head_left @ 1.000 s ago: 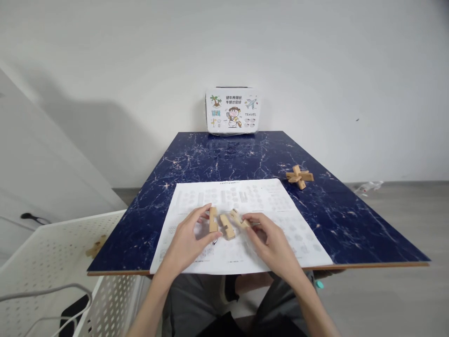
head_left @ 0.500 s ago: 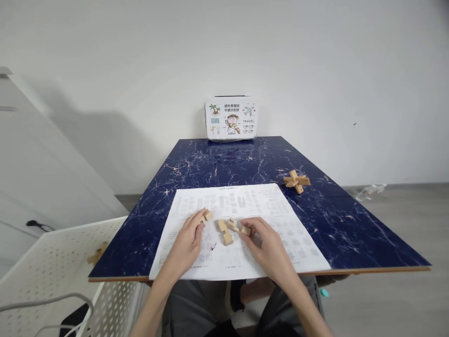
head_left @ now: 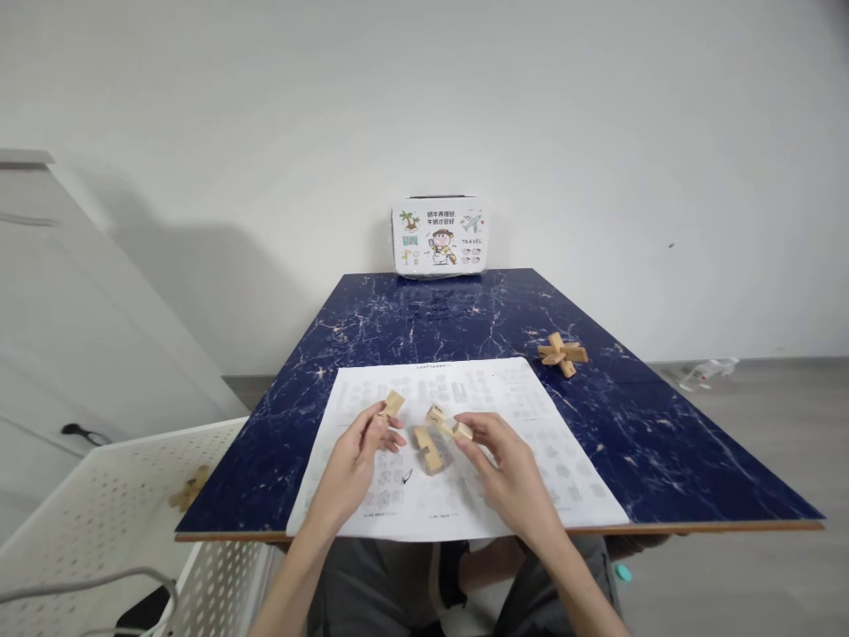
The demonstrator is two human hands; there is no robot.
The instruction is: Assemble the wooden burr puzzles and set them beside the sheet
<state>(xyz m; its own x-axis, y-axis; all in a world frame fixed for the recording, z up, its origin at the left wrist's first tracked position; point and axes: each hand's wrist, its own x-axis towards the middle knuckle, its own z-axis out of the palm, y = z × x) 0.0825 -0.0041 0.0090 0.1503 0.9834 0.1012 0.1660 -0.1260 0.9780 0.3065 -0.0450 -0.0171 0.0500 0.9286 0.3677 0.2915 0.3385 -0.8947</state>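
My left hand [head_left: 358, 451] pinches a small wooden puzzle piece [head_left: 393, 404] between thumb and fingers; its lower end is hidden by the fingertips. In my right hand [head_left: 499, 456] is a notched wooden puzzle piece [head_left: 438, 415] with a dark mark on its far end, gripped at its near end. Between the hands a third notched wooden piece [head_left: 428, 449] lies on a printed instruction sheet [head_left: 457, 518]. The sheet carries rows of faint diagrams and rests along the front of the table.
An assembled wooden burr puzzle [head_left: 562, 354] sits on the blue marbled table [head_left: 438, 318], right of the sheet. At the back stands a white printed case [head_left: 439, 237]. A white perforated basket [head_left: 86, 495] on the left holds another wooden puzzle [head_left: 189, 489] and cables.
My left hand has raised and turned its piece, so more of it shows. The right-hand piece has tilted up off the sheet. The whole view has shifted slightly downward.
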